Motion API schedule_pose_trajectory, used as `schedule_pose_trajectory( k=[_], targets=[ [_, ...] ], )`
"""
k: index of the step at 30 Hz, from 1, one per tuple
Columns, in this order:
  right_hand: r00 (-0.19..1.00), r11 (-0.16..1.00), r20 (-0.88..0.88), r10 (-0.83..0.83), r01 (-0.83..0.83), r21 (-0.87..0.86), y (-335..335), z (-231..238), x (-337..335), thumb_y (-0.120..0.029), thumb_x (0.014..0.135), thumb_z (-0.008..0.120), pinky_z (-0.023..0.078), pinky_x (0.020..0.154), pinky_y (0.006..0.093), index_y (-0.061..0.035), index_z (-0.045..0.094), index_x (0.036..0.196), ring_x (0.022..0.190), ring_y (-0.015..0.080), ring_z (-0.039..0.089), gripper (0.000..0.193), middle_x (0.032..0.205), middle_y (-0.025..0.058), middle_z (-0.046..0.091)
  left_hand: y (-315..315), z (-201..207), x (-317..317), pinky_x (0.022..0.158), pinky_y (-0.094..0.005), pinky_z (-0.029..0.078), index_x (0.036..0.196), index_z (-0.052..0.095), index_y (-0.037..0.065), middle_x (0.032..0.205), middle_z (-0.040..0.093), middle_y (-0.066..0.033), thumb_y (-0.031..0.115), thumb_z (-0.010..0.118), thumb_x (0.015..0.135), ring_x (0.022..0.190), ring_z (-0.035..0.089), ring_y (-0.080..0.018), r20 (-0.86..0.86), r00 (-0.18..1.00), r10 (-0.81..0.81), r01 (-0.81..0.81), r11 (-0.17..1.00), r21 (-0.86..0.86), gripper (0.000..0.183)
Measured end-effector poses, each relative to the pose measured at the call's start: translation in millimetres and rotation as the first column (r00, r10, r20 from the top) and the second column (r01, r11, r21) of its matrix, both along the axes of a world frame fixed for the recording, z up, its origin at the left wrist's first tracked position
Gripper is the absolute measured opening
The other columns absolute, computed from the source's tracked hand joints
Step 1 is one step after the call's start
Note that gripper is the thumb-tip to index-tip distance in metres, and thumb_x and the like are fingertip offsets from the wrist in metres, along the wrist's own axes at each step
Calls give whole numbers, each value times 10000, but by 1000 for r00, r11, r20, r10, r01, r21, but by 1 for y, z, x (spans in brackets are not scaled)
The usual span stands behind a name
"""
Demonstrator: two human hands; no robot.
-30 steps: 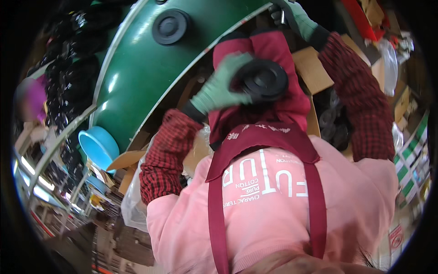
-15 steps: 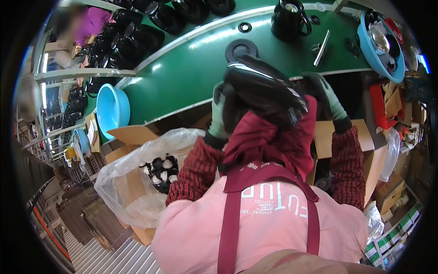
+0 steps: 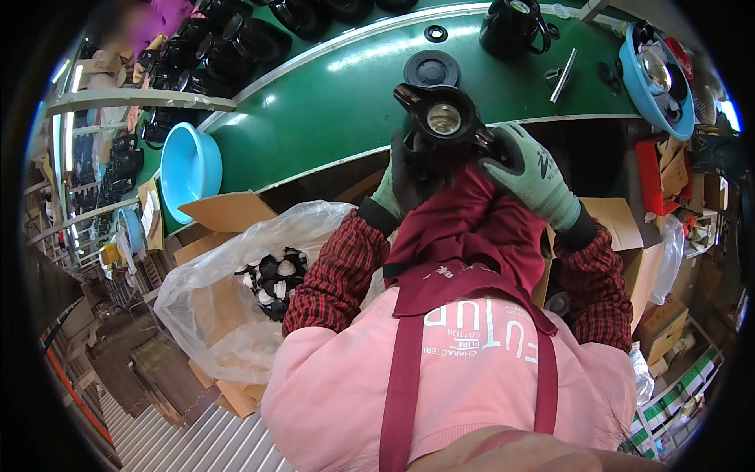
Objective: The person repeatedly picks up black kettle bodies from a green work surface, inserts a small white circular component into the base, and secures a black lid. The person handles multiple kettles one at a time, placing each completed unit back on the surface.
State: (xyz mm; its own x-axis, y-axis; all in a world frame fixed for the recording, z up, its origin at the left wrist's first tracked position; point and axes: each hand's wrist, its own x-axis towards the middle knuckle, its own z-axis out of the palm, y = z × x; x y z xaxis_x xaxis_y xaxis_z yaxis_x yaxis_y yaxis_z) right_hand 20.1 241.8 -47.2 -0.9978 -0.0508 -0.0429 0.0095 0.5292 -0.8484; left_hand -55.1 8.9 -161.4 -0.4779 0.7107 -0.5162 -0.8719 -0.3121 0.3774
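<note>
Upright over my lap is a black vacuum jug [image 3: 423, 97], its lidless mouth facing up and showing a shiny liner. My left hand [image 3: 399, 175], in a green and black glove, is closed round the jug's left side, though its fingers are partly hidden. On the other side, my gloved right hand [image 3: 525, 167] grips the jug at its handle side, with fingers bent. Just beyond the jug, a black round disc [image 3: 431, 68] lies on the green bench [image 3: 338, 118]. A small black ring [image 3: 436, 33] is behind that disc.
Another black jug [image 3: 494, 30] stands at the back, near a metal tube [image 3: 563, 77]. Blue basins stand left [image 3: 181, 165] and right [image 3: 626, 67]. A plastic-lined carton [image 3: 228, 208] holds black-and-white stoppers [image 3: 277, 271]. More black jugs [image 3: 267, 39] fill the far left.
The jug has turned from lying tilted across my hands to upright, its mouth now showing. My right hand has moved inward onto the handle side. My view has shifted slightly.
</note>
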Motion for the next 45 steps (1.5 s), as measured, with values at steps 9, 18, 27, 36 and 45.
schedule_pose_trajectory(
  k=[9, 18, 27, 36, 45],
  targets=[
    [998, 998, 59, 23, -26, 63, -3, 6, -4, -217, 861, 758, 511, 844, 424, 29, 635, 1136, 981, 375, 637, 389, 1091, 201, 624, -1, 13, -16, 871, -435, 578, 1431, 528, 146, 1256, 665, -80, 782, 425, 956, 1018, 664, -236, 192, 981, 34, -46, 997, 55, 801],
    [916, 928, -325, -235, 311, 205, 37, -4, -162, -271, 886, 736, 523, 829, 432, 35, 662, 1125, 926, 377, 671, 395, 1005, 208, 680, -58, -134, -106, 1161, -558, 288, 1487, 442, 61, 1495, 447, -211, 497, 705, 875, 1389, 407, -414, -465, 270, -843, -816, 56, -576, 796],
    [847, 841, -51, -529, 531, 102, 145, -141, -416, -507, 845, 730, 566, 883, 414, 9, 681, 1221, 987, 318, 734, 640, 1066, 212, 750, -40, -143, -102, 1193, -583, 223, 1504, 442, 95, 1546, 409, -201, 532, 688, 851, 1443, 338, -421, -378, 213, -901, -806, 56, -589, 824],
    [842, 922, 386, -377, 301, 245, 163, -66, -464, -517, 840, 691, 557, 707, 465, -72, 677, 1131, 910, 296, 688, 532, 1084, 158, 674, -53, -141, -95, 1195, -590, 213, 1513, 436, 87, 1565, 396, -197, 507, 691, 855, 1460, 323, -413, -363, 270, -892, -793, 7, -609, 821],
    [961, 248, -139, -239, 199, 948, 280, -112, -493, -264, 832, 795, 480, 1058, 468, -144, 541, 1399, 1297, 374, 549, 633, 1452, 200, 500, -51, -139, -94, 1187, -594, 213, 1515, 442, 94, 1565, 387, -205, 476, 709, 849, 1449, 325, -428, -386, 261, -885, -785, 38, -619, 812]
  ],
)
